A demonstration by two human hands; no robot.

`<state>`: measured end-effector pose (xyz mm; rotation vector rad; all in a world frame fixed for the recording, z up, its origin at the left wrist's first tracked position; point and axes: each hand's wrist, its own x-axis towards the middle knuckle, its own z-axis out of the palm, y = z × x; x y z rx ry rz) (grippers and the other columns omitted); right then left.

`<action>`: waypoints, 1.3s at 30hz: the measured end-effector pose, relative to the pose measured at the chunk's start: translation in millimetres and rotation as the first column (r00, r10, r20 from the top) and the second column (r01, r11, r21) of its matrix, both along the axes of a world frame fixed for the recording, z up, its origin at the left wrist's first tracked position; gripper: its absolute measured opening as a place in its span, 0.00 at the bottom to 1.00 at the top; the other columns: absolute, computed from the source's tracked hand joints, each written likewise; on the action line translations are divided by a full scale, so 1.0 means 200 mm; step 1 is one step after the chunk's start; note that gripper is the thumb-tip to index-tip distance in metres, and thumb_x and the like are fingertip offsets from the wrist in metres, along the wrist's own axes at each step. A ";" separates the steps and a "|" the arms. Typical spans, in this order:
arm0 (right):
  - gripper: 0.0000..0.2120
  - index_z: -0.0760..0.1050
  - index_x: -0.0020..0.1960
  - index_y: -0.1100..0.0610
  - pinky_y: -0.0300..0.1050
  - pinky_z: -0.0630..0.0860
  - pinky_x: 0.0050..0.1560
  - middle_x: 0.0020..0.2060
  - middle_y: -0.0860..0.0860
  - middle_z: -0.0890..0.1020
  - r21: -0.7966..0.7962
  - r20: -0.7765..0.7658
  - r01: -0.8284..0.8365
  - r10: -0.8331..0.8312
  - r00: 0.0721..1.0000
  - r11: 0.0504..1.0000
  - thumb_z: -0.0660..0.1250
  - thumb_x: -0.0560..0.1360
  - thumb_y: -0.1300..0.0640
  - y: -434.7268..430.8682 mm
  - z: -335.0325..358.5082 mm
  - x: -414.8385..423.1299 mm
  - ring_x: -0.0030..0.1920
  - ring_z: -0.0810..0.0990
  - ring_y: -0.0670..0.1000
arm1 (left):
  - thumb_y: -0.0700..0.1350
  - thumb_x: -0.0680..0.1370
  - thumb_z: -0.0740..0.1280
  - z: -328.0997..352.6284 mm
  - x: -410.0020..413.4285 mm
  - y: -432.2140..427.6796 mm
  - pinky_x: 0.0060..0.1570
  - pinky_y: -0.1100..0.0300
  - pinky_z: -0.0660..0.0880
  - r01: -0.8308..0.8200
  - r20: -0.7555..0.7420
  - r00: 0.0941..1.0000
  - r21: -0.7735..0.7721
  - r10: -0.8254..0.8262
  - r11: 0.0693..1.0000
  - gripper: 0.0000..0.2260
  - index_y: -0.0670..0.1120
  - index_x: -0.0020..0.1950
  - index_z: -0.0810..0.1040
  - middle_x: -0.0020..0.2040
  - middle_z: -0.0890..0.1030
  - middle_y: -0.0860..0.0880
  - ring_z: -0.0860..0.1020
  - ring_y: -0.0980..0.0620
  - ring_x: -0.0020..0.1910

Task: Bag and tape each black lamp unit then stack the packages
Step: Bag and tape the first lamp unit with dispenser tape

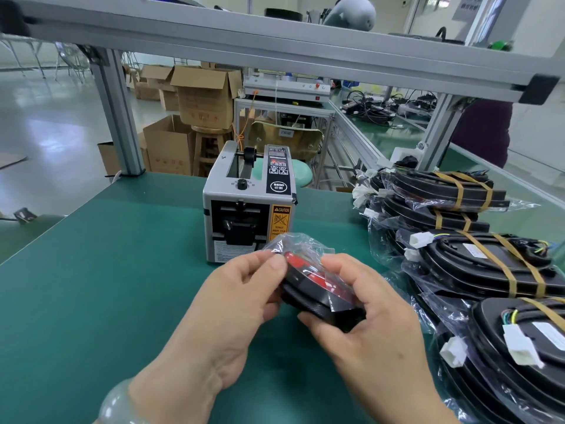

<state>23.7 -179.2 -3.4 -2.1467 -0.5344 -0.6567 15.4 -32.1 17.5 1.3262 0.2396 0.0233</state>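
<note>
A black curved lamp unit with a red patch (308,301), partly wrapped in a crinkled clear plastic bag (301,244), is held over the green bench mat (91,286), just in front of a grey automatic tape dispenser (247,206). Whether it rests on the mat cannot be told. The unit is gripped by both hands. The left hand (241,301) is curled, with the bag's film pinched between thumb and forefinger at the unit's left end. The right hand (363,319) is wrapped round the right end, thumb on top. A pale translucent bangle (119,402) is worn on the left wrist. To the right, bagged black lamp units bound with brown tape bands (489,264) are stacked in piles on the mat, with white plastic connectors (519,347) and coloured wires visible. Beyond the bench, brown cardboard boxes (201,96) are seen, one set on a wooden stool (211,145).
</note>
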 end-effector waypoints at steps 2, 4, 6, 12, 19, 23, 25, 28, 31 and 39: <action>0.34 0.68 0.60 0.38 0.20 0.62 0.54 0.58 0.26 0.71 -0.002 -0.049 0.000 0.000 0.999 1.000 0.75 0.58 0.52 -0.02 0.01 0.01 0.54 0.73 0.31 | 0.42 0.78 0.65 -0.03 0.01 0.03 0.49 0.63 0.75 -0.188 0.133 0.978 0.253 0.158 0.949 0.08 0.54 0.54 0.78 0.48 0.83 0.57 0.80 0.63 0.43; 0.35 0.67 0.60 0.37 0.20 0.63 0.54 0.57 0.26 0.72 -0.039 -0.080 -0.020 0.017 0.997 0.999 0.77 0.58 0.53 -0.04 0.05 0.02 0.54 0.74 0.32 | 0.40 0.76 0.67 -0.03 -0.02 0.08 0.49 0.76 0.70 -0.366 0.442 0.889 0.538 0.115 0.759 0.16 0.59 0.57 0.74 0.51 0.79 0.62 0.76 0.70 0.47; 0.34 0.66 0.59 0.34 0.20 0.65 0.51 0.52 0.25 0.74 -0.137 -0.070 -0.048 0.039 0.997 0.989 0.75 0.58 0.52 -0.04 0.12 0.03 0.51 0.75 0.33 | 0.45 0.71 0.69 -0.02 -0.03 0.09 0.60 0.77 0.62 -0.315 0.517 0.816 0.772 -0.258 0.552 0.26 0.58 0.67 0.68 0.63 0.73 0.64 0.70 0.68 0.61; 0.46 0.51 0.70 0.33 0.26 0.67 0.58 0.60 0.28 0.72 -0.218 -0.198 -0.171 0.128 0.972 0.961 0.71 0.57 0.37 -0.03 0.21 0.04 0.60 0.72 0.33 | 0.37 0.62 0.73 -0.08 0.07 0.11 0.57 0.77 0.64 -0.296 0.518 0.785 0.796 -0.340 0.528 0.30 0.58 0.58 0.71 0.59 0.73 0.64 0.71 0.67 0.59; 0.34 0.65 0.66 0.39 0.28 0.65 0.55 0.54 0.33 0.74 -0.482 -0.181 -0.097 0.009 0.983 0.871 0.62 0.62 0.31 -0.09 0.17 0.09 0.56 0.71 0.38 | 0.39 0.64 0.79 -0.18 0.13 0.24 0.43 0.79 0.69 -0.102 0.319 0.934 0.674 -0.163 0.732 0.25 0.61 0.53 0.75 0.48 0.81 0.67 0.80 0.66 0.45; 0.27 0.68 0.62 0.44 0.43 0.73 0.50 0.50 0.40 0.79 -0.539 -0.142 -0.044 -0.039 0.989 0.841 0.60 0.65 0.34 -0.07 0.16 0.11 0.51 0.76 0.45 | 0.32 0.71 0.72 -0.22 0.12 0.24 0.59 0.66 0.72 0.162 0.142 0.950 0.536 -0.278 0.828 0.26 0.56 0.61 0.73 0.56 0.81 0.62 0.79 0.62 0.56; 0.28 0.68 0.61 0.46 0.46 0.74 0.51 0.52 0.41 0.79 -0.594 -0.152 -0.040 -0.063 0.986 0.804 0.61 0.67 0.33 -0.06 0.17 0.11 0.52 0.76 0.46 | 0.27 0.75 0.63 -0.17 0.12 0.27 0.63 0.64 0.69 0.226 0.092 0.948 0.481 -0.305 0.847 0.26 0.54 0.64 0.70 0.62 0.78 0.60 0.76 0.62 0.62; 0.28 0.66 0.62 0.45 0.44 0.73 0.51 0.54 0.41 0.77 -0.649 -0.144 -0.014 -0.105 0.984 0.761 0.62 0.68 0.32 -0.05 0.17 0.11 0.53 0.76 0.46 | 0.34 0.76 0.64 -0.07 0.10 0.31 0.59 0.69 0.69 -0.059 0.251 0.963 0.551 -0.098 0.832 0.19 0.58 0.54 0.75 0.54 0.81 0.63 0.77 0.67 0.55; 0.28 0.64 0.61 0.44 0.43 0.72 0.45 0.50 0.42 0.77 -0.658 -0.125 0.026 -0.143 0.982 0.753 0.61 0.67 0.30 -0.03 0.17 0.11 0.50 0.76 0.46 | 0.47 0.72 0.67 0.01 0.07 0.28 0.45 0.81 0.66 -0.236 0.400 0.905 0.756 -0.145 0.611 0.06 0.59 0.41 0.81 0.42 0.81 0.65 0.76 0.71 0.45; 0.34 0.50 0.65 0.35 0.43 0.70 0.46 0.55 0.39 0.77 -0.624 -0.145 -0.035 -0.072 0.987 0.780 0.66 0.67 0.34 -0.03 0.16 0.08 0.53 0.77 0.47 | 0.47 0.78 0.64 -0.03 0.19 0.17 0.51 0.81 0.62 -0.089 0.312 0.889 0.835 -0.335 0.543 0.13 0.67 0.46 0.78 0.51 0.74 0.64 0.72 0.68 0.55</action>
